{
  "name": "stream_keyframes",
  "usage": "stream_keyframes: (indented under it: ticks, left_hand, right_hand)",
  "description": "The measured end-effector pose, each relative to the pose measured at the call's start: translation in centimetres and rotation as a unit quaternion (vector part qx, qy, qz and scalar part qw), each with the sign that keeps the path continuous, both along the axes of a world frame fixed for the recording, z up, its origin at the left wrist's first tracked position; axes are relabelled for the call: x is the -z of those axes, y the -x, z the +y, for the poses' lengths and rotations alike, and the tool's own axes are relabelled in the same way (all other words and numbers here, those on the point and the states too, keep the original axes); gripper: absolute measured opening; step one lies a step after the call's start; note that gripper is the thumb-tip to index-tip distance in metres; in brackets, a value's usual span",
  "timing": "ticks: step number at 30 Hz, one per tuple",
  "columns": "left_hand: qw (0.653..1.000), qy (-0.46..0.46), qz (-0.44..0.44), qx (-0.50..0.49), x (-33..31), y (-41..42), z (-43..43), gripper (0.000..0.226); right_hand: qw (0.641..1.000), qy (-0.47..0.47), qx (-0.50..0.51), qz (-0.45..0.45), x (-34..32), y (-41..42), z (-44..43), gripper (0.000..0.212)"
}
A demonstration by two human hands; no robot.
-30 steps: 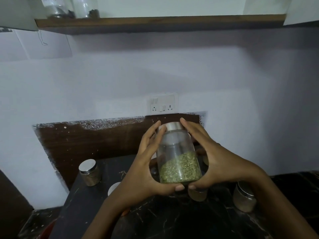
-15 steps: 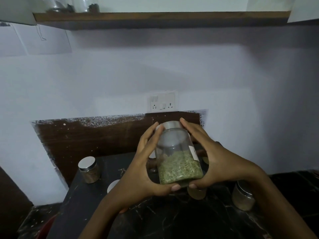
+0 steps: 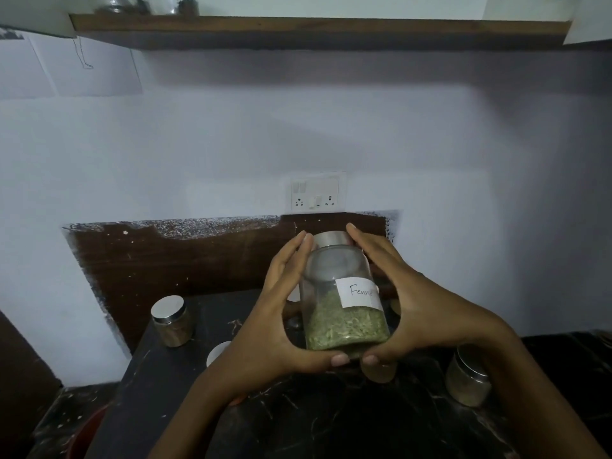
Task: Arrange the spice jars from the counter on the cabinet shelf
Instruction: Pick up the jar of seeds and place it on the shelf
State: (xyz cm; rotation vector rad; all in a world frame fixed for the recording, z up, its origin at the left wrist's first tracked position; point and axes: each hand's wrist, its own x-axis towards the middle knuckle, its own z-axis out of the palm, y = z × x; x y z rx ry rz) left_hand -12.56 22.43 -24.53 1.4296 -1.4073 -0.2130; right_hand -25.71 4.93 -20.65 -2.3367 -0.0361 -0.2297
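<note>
A clear glass jar with a silver metal lid and a white paper label [image 3: 344,303], partly filled with green seeds, is held above the black marbled worktop [image 3: 331,422]. It is cupped between the left hand [image 3: 281,313] and the right hand [image 3: 427,313], fingers curled against its sides and thumbs under its base. The glass is judged rigid, smooth, breakable and fairly light, best gripped around the body. Small steel-lidded jars, one at the left [image 3: 172,321] and one at the right [image 3: 468,380], stand nearby. The brown wooden cabinet shelf [image 3: 318,26] lies high overhead, with jars at its left end [image 3: 149,3]; nothing is seen blocking the lift.
</note>
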Motion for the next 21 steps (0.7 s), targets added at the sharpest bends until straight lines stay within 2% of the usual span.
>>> stream_keyframes:
  ticks: [4, 9, 13, 16, 21]
  left_hand:
    - [0.999, -0.025, -0.021, -0.003, -0.3, -0.8, 0.3, 0.120]
    - [0.998, 0.015, 0.054, 0.025, 0.0, -1.7, 1.4, 0.114]
    - [0.997, 0.010, 0.064, 0.045, -0.5, -2.3, 2.4, 0.116]
    - [0.998, 0.001, 0.044, 0.044, -1.5, -3.0, 3.5, 0.117]
    - [0.999, -0.015, -0.039, 0.015, -3.8, -4.9, 5.5, 0.119]
  right_hand:
    - [1.000, 0.027, 0.005, -0.008, 0.2, -0.5, 0.6, 0.136]
    - [1.000, -0.026, -0.007, 0.009, -0.6, -0.3, 0.7, 0.135]
    - [1.000, -0.028, -0.010, 0.005, -1.2, -0.9, 1.9, 0.131]
    - [1.000, -0.022, -0.012, -0.017, -1.5, -1.5, 2.8, 0.132]
    - [0.999, -0.006, -0.012, -0.031, -2.7, -3.1, 4.5, 0.132]
